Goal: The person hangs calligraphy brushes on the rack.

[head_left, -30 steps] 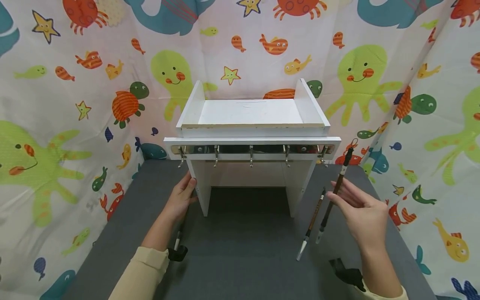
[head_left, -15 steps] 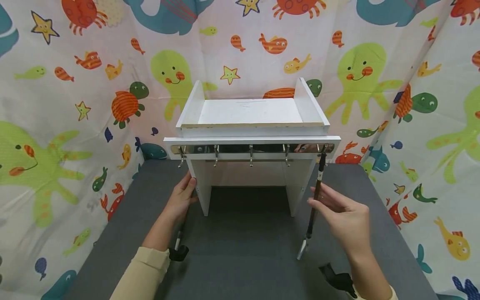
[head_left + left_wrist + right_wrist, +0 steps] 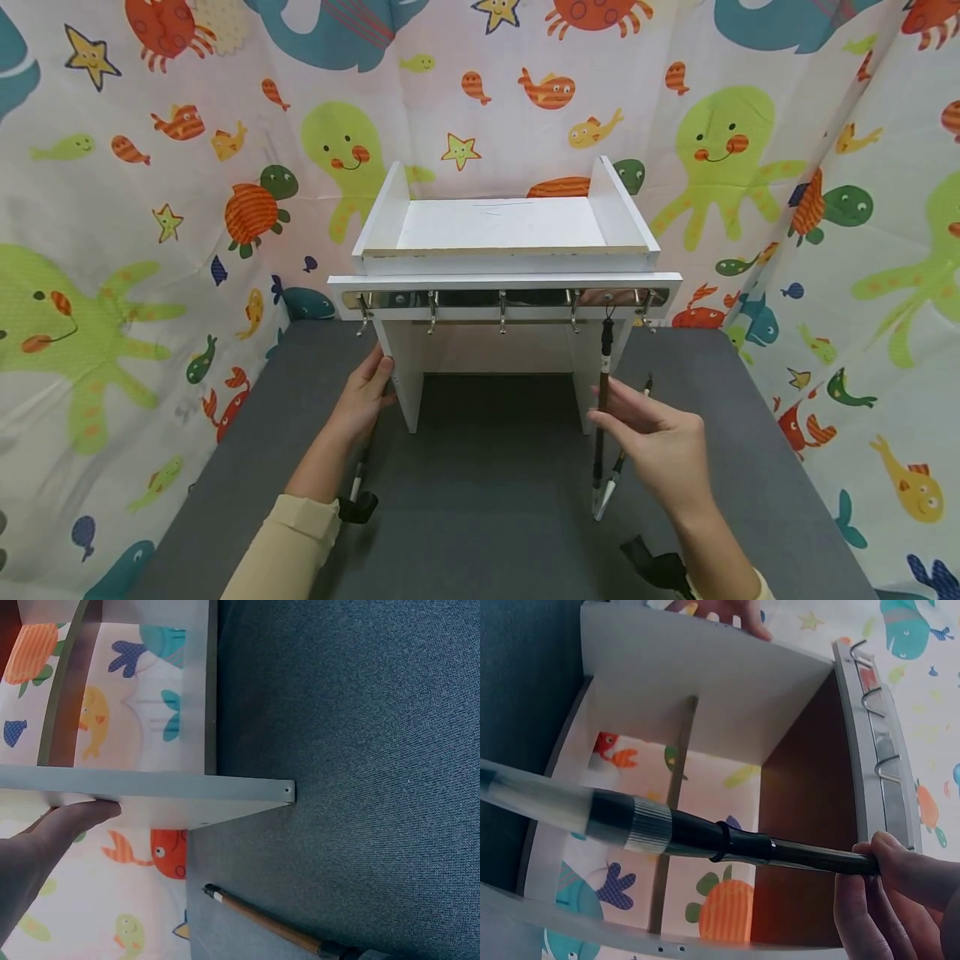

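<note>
My right hand [image 3: 651, 446] pinches a dark calligraphy brush [image 3: 605, 358] between thumb and fingertips. It hangs nearly upright, its cord loop just below the hook rail [image 3: 536, 298], between the two rightmost hooks. In the right wrist view a clear cap [image 3: 536, 799] covers the brush's bristle end. My left hand [image 3: 363, 392] rests with extended fingers against the outer side of the white shelf unit's left panel [image 3: 401, 375]. In the left wrist view one digit lies along that panel [image 3: 150, 782].
A second brush [image 3: 617, 467] with a brown shaft lies on the grey table [image 3: 495, 517], partly behind the held one. Another brush [image 3: 266, 921] lies by the left forearm. The shelf has an open top tray [image 3: 498, 225]. Patterned curtains [image 3: 457, 83] enclose the table.
My right hand has carried the brush leftward, across the brush lying on the table, and its loop end has come under the hook rail. The left hand has stayed at the panel.
</note>
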Available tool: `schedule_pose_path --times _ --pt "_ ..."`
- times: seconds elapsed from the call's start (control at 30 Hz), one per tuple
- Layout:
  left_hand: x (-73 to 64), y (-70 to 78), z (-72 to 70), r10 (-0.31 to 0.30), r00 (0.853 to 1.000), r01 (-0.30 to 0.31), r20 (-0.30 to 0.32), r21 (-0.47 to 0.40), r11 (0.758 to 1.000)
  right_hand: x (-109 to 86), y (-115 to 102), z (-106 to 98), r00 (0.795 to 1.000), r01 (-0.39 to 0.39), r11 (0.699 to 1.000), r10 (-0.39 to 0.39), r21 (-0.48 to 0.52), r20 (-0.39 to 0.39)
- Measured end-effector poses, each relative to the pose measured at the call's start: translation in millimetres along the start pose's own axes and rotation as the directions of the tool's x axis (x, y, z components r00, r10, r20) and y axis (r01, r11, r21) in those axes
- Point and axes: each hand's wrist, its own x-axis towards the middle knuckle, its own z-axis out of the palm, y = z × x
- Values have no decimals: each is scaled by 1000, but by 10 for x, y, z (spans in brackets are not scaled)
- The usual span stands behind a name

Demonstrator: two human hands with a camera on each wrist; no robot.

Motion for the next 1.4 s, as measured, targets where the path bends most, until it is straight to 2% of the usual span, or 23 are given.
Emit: schedule_pose_path --times 0.4,0.87,1.4 --pt "-10 12 7 -13 1000 13 -13 10 1000 -69 36 141 997 -47 997 43 64 64" --pt "-23 3 27 -1 1000 1 -4 -12 1000 -99 170 196 995 -55 998 51 40 91" --pt "-14 -13 18 -8 1000 8 -15 -14 1000 -60 270 238 990 -99 995 99 -8 101"
